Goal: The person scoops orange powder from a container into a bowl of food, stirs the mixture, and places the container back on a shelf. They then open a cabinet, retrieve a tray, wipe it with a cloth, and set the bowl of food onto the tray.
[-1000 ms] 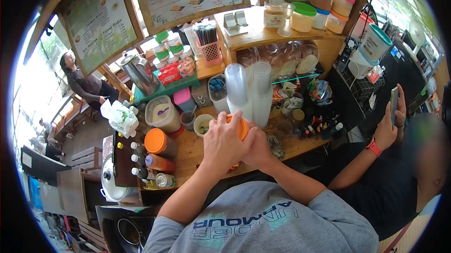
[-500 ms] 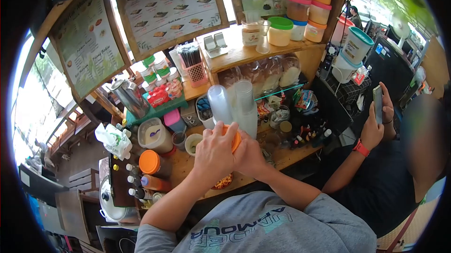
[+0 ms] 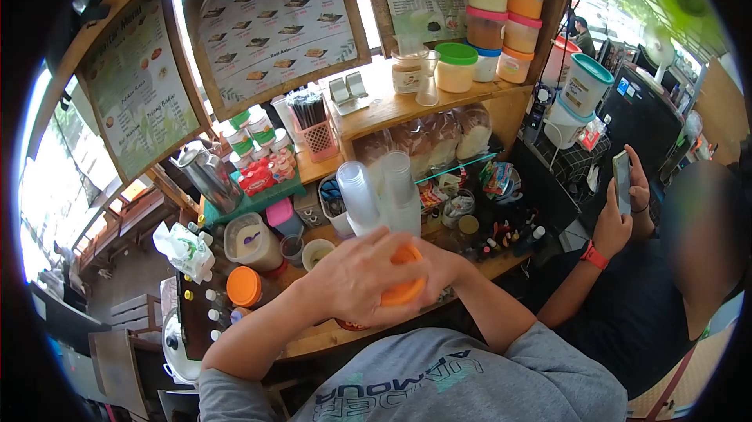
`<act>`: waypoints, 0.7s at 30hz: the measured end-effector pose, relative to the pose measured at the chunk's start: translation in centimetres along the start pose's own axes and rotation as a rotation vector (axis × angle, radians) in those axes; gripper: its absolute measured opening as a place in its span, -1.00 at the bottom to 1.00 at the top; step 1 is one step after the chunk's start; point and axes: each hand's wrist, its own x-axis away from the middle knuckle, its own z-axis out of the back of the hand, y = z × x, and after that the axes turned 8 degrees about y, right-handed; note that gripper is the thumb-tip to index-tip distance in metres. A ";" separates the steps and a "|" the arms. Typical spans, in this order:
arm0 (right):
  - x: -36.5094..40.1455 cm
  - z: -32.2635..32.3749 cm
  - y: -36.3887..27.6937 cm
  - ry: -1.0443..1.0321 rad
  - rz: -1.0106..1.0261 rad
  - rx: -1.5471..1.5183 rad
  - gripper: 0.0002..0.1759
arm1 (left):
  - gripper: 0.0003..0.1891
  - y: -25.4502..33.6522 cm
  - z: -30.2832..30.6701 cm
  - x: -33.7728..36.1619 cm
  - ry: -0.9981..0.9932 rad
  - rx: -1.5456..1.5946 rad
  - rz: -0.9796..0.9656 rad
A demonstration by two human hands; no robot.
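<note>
Both of my hands meet in front of my chest, above the front of the wooden counter. My left hand (image 3: 356, 277) lies over an orange lid (image 3: 405, 290), its fingers bent across the top and slightly blurred. On the far side, my right hand (image 3: 441, 269) is closed around the container with that lid, and its fingers are mostly hidden. The container's body cannot be seen. Just beyond my hands stand stacked clear plastic cups (image 3: 360, 195) and a second cup stack (image 3: 399, 191). A pale cup (image 3: 317, 252) stands left of them.
Another orange-lidded jar (image 3: 244, 286) and a tub with a purple scoop (image 3: 251, 240) stand left. Bagged bread (image 3: 439, 136) fills the shelf ahead, with stacked lidded tubs (image 3: 487, 23) above. At right, a person holds a phone (image 3: 622, 181). Small bottles (image 3: 505, 242) crowd the counter's right.
My hands and the orange lid have moved nearer my body and slightly right. The lid now tilts more toward me and shows more of its top. The view has shifted a little.
</note>
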 end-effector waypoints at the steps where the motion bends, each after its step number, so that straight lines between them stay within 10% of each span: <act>1: -0.1 -0.3 0.2 -0.084 0.027 -0.223 -0.21 | -0.61 -0.1 0.1 -0.1 -0.018 0.137 -0.152; 11: -1.4 -3.9 -0.5 0.440 -0.067 0.335 -0.21 | -0.55 -0.8 -2.5 0.5 0.109 -0.292 0.197; 13: -1.7 -4.8 0.7 0.749 -0.049 0.577 -0.23 | -0.55 -0.2 -3.9 0.1 0.203 -0.386 0.513; 21: -0.7 -1.3 -1.0 0.405 -0.018 0.303 -0.23 | -0.56 0.4 -1.0 -0.5 0.098 -0.244 0.247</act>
